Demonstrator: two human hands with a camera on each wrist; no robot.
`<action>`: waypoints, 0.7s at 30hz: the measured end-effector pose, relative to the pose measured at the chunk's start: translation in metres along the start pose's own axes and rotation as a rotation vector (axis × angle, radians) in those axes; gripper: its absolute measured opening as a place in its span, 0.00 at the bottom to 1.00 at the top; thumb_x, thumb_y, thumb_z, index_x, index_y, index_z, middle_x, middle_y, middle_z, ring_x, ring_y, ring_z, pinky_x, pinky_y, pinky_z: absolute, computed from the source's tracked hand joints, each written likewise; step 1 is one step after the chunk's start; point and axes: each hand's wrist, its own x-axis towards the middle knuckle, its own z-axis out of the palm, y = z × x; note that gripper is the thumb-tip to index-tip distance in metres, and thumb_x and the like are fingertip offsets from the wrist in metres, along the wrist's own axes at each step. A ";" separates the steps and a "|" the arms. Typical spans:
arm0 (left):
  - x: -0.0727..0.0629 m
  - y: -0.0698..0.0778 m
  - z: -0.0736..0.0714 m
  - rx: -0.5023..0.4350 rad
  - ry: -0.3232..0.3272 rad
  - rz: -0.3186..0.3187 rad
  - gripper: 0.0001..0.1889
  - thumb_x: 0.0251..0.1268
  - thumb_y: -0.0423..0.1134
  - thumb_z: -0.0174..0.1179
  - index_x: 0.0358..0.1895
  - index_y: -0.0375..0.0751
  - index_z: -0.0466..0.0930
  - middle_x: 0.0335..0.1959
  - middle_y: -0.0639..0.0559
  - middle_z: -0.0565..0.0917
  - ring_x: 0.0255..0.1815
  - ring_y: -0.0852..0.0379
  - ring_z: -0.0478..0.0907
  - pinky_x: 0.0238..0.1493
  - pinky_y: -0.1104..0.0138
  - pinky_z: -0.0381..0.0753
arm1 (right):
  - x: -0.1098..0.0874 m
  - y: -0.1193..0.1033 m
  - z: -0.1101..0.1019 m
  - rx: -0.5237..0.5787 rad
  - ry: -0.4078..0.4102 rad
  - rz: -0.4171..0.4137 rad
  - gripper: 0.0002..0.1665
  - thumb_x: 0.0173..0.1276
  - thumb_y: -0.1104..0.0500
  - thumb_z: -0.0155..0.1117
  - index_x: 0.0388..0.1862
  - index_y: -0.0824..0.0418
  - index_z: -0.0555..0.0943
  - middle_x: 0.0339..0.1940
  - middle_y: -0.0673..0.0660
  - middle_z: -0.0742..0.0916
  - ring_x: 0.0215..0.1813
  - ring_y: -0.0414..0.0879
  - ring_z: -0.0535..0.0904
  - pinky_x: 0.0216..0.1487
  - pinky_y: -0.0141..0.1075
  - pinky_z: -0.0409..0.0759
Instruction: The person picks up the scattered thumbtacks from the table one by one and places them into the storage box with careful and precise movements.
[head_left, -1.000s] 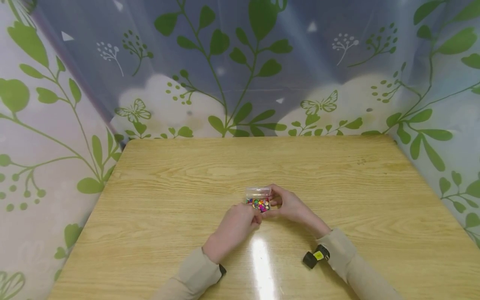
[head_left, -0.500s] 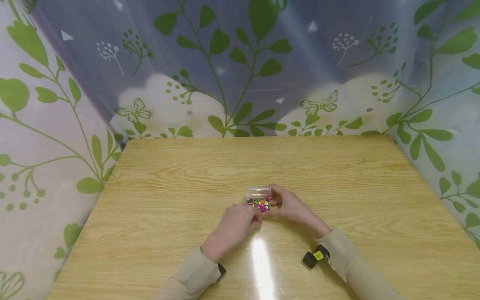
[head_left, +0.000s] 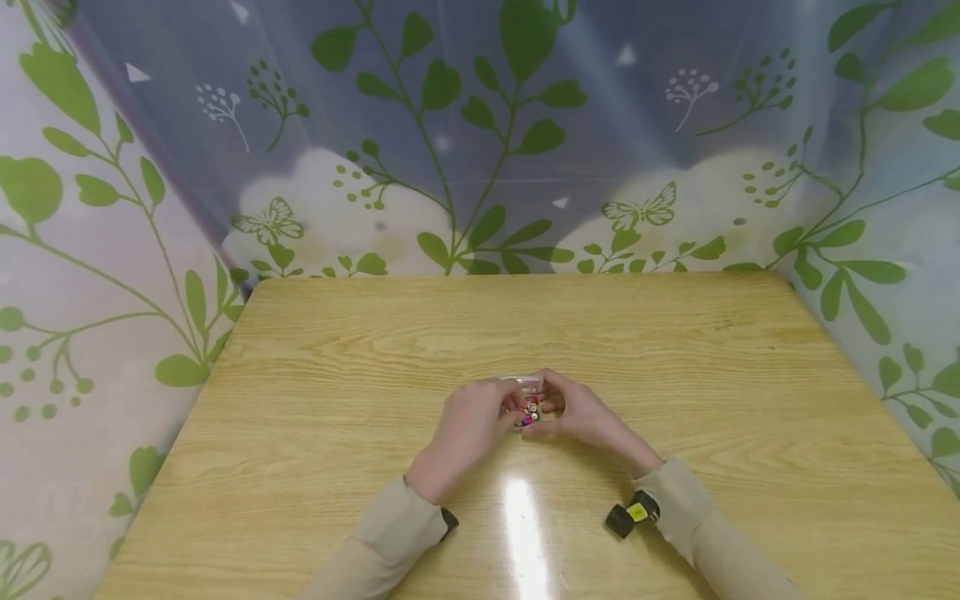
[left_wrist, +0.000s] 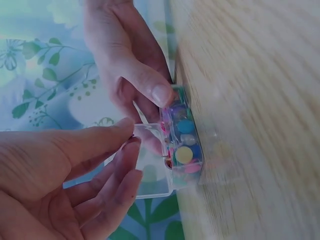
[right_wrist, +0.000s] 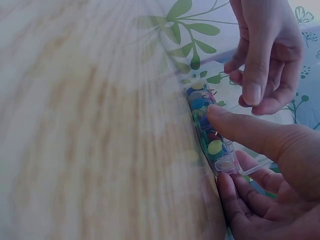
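Observation:
A small clear plastic box [head_left: 531, 412] of colourful thumbtacks [left_wrist: 184, 155] sits on the table with its hinged lid [left_wrist: 152, 175] raised. My right hand [head_left: 581, 410] grips the box at its right end, thumb on the near side and fingers behind, as the right wrist view shows. My left hand [head_left: 468, 421] is over the box's left part, hiding some of the tacks in the head view. Its thumb and forefinger pinch together beside the raised lid. A small dark bit of a thumbtack [right_wrist: 244, 104] shows at those fingertips, mostly hidden by them.
The wooden table [head_left: 360, 350] runs back to a leaf-patterned curtain [head_left: 480, 150] behind and at both sides. A black wrist camera [head_left: 621, 520] on the right sleeve hangs close over the tabletop. Loose tacks with points showing fill the box.
My left hand has moved from the box's front edge up and away from me, over the tacks, now covering the box's left part. My right hand and the box stay where they were.

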 end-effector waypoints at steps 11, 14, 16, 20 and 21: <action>0.006 -0.001 0.001 0.072 0.086 -0.039 0.02 0.62 0.40 0.72 0.35 0.48 0.90 0.30 0.54 0.89 0.16 0.66 0.69 0.15 0.75 0.64 | 0.000 0.000 0.002 0.005 -0.004 0.020 0.39 0.53 0.55 0.83 0.63 0.53 0.76 0.53 0.58 0.82 0.57 0.55 0.81 0.60 0.50 0.81; 0.006 -0.002 0.001 0.077 0.093 -0.045 0.03 0.63 0.41 0.71 0.37 0.50 0.90 0.30 0.54 0.90 0.14 0.68 0.63 0.14 0.75 0.60 | 0.000 0.001 0.001 -0.006 -0.001 0.022 0.40 0.53 0.54 0.84 0.64 0.53 0.76 0.53 0.58 0.82 0.57 0.55 0.81 0.61 0.50 0.80; 0.006 -0.002 0.002 0.092 0.099 -0.039 0.03 0.63 0.42 0.71 0.38 0.50 0.91 0.31 0.55 0.90 0.13 0.68 0.59 0.13 0.75 0.57 | 0.000 0.001 0.001 -0.008 0.001 0.027 0.40 0.53 0.53 0.84 0.64 0.53 0.76 0.53 0.58 0.82 0.58 0.55 0.81 0.61 0.50 0.80; 0.006 -0.002 0.000 0.073 0.097 -0.046 0.04 0.64 0.42 0.70 0.39 0.50 0.91 0.32 0.55 0.90 0.12 0.69 0.55 0.13 0.76 0.54 | 0.000 0.001 0.001 -0.007 -0.002 0.028 0.38 0.53 0.54 0.83 0.63 0.52 0.76 0.53 0.58 0.82 0.57 0.56 0.81 0.60 0.50 0.81; 0.006 -0.002 -0.001 0.064 0.098 -0.046 0.04 0.65 0.41 0.70 0.39 0.50 0.91 0.32 0.55 0.90 0.11 0.69 0.54 0.13 0.76 0.53 | 0.000 0.001 0.001 -0.007 -0.002 0.026 0.38 0.53 0.54 0.83 0.62 0.52 0.76 0.53 0.58 0.81 0.57 0.56 0.81 0.60 0.50 0.81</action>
